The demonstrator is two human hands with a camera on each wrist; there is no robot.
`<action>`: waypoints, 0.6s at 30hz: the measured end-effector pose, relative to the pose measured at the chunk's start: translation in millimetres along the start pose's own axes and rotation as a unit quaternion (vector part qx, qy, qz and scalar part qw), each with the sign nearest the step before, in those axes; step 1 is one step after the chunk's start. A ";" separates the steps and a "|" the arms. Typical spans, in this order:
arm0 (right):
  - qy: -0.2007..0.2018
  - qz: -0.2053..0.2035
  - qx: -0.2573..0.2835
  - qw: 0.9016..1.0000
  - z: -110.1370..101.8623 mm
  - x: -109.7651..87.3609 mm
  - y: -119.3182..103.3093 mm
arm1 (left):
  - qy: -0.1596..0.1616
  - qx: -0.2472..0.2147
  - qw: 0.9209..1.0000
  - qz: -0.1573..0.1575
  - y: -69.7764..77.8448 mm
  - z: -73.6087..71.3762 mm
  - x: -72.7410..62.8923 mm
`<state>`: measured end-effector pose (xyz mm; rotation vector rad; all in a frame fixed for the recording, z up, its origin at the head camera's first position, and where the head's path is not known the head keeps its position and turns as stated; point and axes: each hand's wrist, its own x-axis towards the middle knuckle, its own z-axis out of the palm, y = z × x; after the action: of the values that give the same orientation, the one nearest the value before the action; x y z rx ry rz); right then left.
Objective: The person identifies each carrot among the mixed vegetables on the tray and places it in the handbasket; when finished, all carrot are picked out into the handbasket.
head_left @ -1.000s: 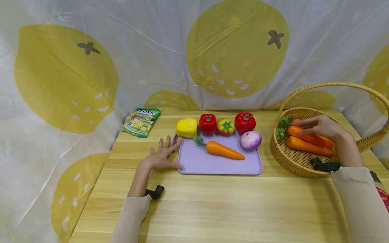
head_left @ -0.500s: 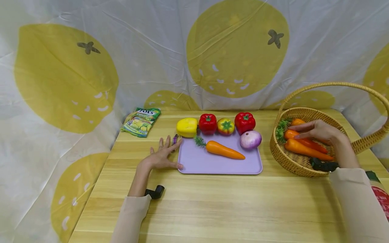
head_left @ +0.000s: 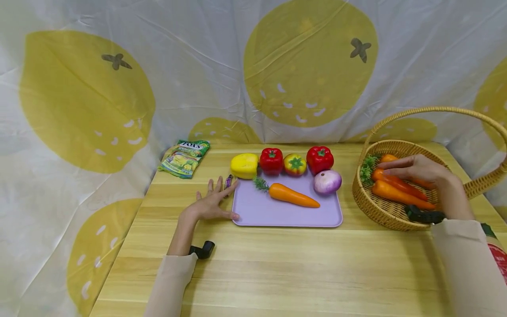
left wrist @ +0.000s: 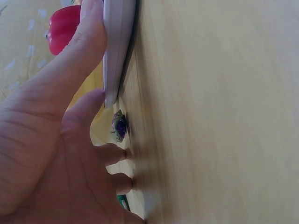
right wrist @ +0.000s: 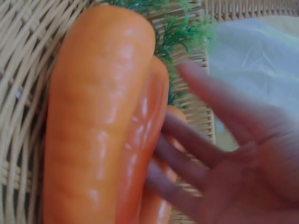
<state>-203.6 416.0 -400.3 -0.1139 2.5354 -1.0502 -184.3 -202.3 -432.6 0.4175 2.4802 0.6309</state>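
Note:
In the head view, my left hand (head_left: 207, 207) lies with spread fingers at the left edge of a lilac tray (head_left: 257, 215). Its thumb and index finger touch the rim, and a small purple-wrapped item (head_left: 228, 181) lies by the fingers. My right hand (head_left: 428, 169) reaches into a wicker basket (head_left: 362, 204). Up close in the right wrist view, its fairly straight fingers touch a glossy red-orange pepper-like vegetable (right wrist: 142, 126), the thumb standing apart. An orange carrot (right wrist: 98, 102) lies in front of that, and another carrot (head_left: 388, 158) is partly hidden behind.
On the tray lie a carrot (head_left: 293, 196) and a purple onion (head_left: 327, 182). Along its back sit a yellow pepper (head_left: 244, 166), two red peppers (head_left: 271, 161) and a yellow-red one (head_left: 295, 164). A green snack packet (head_left: 184, 159) is back left. The basket's handle (head_left: 431, 109) arches high.
In the basket, the front carrot and the red-orange vegetable have shifted slightly left and settled, uncovering the carrot behind. My right hand stays over them; the left hand has not moved.

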 end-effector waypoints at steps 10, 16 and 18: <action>0.020 -0.041 -0.005 0.999 -6.9 -26.7 -33.3 | 0.003 0.000 1.000 0.000 0.2 0.1 1.0; 0.069 -0.066 -0.005 0.995 7.6 -43.0 -65.5 | 0.002 -0.001 1.000 0.001 1.1 -0.3 0.0; 0.087 -0.100 0.010 0.991 14.5 -47.2 -76.6 | 0.003 -0.001 1.000 0.001 1.7 -0.6 -0.5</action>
<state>-160.2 362.0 -341.1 -0.2894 2.7130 -1.2081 -184.0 -201.3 -431.0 0.4172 2.4842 0.6351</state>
